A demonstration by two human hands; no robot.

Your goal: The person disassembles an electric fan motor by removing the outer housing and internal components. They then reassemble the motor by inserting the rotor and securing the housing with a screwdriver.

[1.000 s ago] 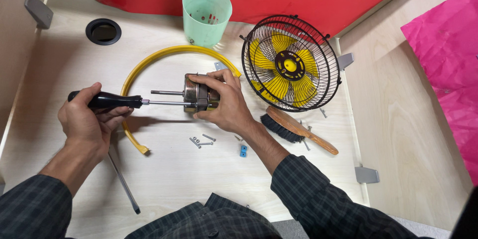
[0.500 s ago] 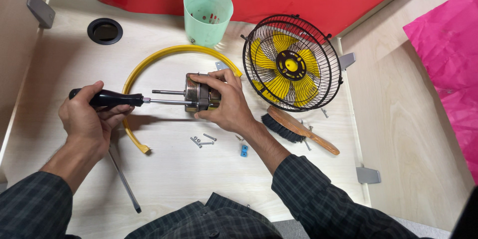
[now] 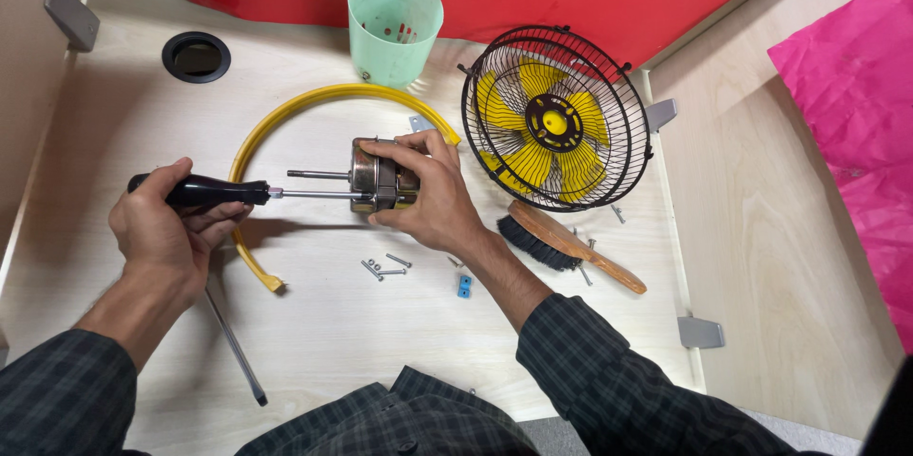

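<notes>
My right hand (image 3: pixel 428 199) grips a small metal fan motor (image 3: pixel 373 174) above the pale table, its shaft pointing left. My left hand (image 3: pixel 164 228) is closed around the black handle of a screwdriver (image 3: pixel 204 193); the thin shank runs right and its tip meets the motor's left face just below the shaft. Under the motor lie a few loose screws (image 3: pixel 383 268) and a small blue piece (image 3: pixel 464 286).
A yellow curved ring (image 3: pixel 314 99) arcs around the motor. A black wire cage with yellow fan blades (image 3: pixel 553 119) lies right, a wooden brush (image 3: pixel 571 245) below it. A mint green cup (image 3: pixel 395 23) stands behind. A second long tool (image 3: pixel 236 347) lies by my left forearm. A round hole (image 3: pixel 196 57) is far left.
</notes>
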